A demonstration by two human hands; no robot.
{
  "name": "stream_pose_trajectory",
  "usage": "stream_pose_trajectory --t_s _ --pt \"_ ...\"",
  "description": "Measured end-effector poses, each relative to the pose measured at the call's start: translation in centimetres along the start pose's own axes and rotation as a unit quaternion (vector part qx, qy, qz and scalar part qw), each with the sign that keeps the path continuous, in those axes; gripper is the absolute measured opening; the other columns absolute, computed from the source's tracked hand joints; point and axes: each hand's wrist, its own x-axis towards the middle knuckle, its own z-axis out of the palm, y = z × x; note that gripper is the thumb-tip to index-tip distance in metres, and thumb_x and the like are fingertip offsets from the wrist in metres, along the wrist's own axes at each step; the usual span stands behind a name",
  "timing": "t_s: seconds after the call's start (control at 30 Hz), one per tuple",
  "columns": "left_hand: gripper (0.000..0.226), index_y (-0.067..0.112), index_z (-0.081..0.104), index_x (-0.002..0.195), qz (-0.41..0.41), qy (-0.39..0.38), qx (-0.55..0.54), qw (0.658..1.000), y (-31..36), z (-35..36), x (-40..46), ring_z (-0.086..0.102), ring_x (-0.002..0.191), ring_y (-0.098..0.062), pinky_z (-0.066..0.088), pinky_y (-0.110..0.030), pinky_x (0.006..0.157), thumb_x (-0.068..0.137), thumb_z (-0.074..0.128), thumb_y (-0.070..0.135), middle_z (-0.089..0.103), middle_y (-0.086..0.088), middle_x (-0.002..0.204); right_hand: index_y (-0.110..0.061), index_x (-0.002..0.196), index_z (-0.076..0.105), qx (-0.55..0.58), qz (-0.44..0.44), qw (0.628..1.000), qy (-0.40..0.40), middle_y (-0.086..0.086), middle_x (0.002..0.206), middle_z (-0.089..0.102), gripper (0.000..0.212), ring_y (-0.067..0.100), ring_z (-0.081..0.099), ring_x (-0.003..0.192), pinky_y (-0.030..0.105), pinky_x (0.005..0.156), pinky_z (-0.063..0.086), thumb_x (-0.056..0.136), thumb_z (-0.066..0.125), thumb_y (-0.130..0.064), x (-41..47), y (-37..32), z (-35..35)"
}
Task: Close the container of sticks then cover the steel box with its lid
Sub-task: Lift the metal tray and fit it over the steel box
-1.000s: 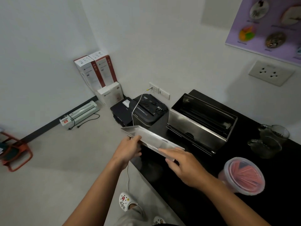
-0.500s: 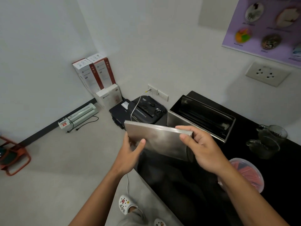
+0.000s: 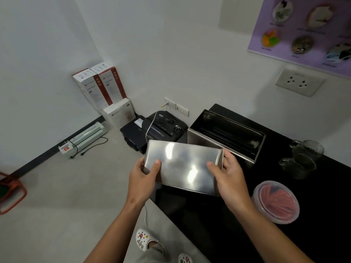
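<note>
Left hand (image 3: 143,177) and right hand (image 3: 230,174) each have a grip on a short end of the steel lid (image 3: 183,167), likely stiff, light, slick, above the worktop's (image 3: 209,221) left edge.

Shiny steel lid (image 3: 182,166) held tilted before open steel box (image 3: 226,136); stick container (image 3: 276,202) lidded.

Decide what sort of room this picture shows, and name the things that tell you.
Probably an office corner or supply room: a paper shredder and a laminator sit on the floor beside stacked product boxes.
</note>
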Motion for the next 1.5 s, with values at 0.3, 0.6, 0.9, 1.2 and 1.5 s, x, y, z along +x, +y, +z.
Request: stream_pose_trajectory --t_s 0.3,0.6,0.9,1.2,1.5 --pt "0.046 0.026 0.06 0.138 0.012 -0.018 0.027 0.999 1.9 1.2 1.8 0.072 0.092 0.0 0.058 -0.019 0.08 0.097 0.07 0.044 0.073 -0.004 0.104 -0.041 0.164 0.004 -0.169 -0.053 0.984 -0.001 -0.013 0.165 0.038 0.093 0.003 0.041 0.149 0.031 0.121 0.039 0.096 0.067 -0.042 -2.3 0.7 -0.6" --pt "0.044 0.034 0.057 0.143 0.091 -0.042 0.021 0.995 5.4 2.8 2.3 0.066 0.098 0.014 0.053 -0.006 0.083 0.1 0.066 0.035 0.072 0.02 0.117 -0.033 0.165 0.004 -0.186 -0.098 0.975 0.07 -0.008 0.17 0.029 0.099 0.011 0.032 0.155 0.047 0.124 0.035 0.091 0.068 -0.05 -0.3 -2.4 -1.2" --pt "0.06 0.038 0.054 0.15 0.155 -0.082 0.01 0.984 9.3 6.3 6.1 0.067 0.123 -0.008 0.058 -0.048 0.103 0.093 0.063 0.056 0.069 0.018 0.136 -0.023 0.165 0.021 -0.153 -0.111 0.97 0.153 -0.025 0.16 0.031 0.082 -0.015 0.029 0.145 0.019 0.122 0.03 0.099 0.069 -0.027 3.6 -4.9 -2.9" --pt "0.021 0.045 0.069 0.114 0.18 -0.11 0.011 0.978 11.2 10.7 9.1 0.07 0.101 0.01 0.054 -0.016 0.093 0.099 0.068 0.03 0.075 0.032 0.105 -0.029 0.16 0.031 -0.144 -0.056 0.97 0.187 -0.001 0.162 0.045 0.086 0.02 0.042 0.15 0.049 0.123 0.035 0.085 0.065 -0.053 8.3 -5.6 -4.9" --pt "0.022 0.029 0.073 0.119 0.147 -0.151 0.051 0.976 10.5 14.1 11.5 0.07 0.099 0.006 0.046 -0.004 0.08 0.099 0.065 0.036 0.077 0.019 0.105 -0.024 0.164 0.025 -0.202 0.032 0.96 0.192 0.005 0.174 0.014 0.084 0.028 0.014 0.161 0.05 0.128 0.021 0.093 0.064 -0.048 11.1 -5.1 -6.0"
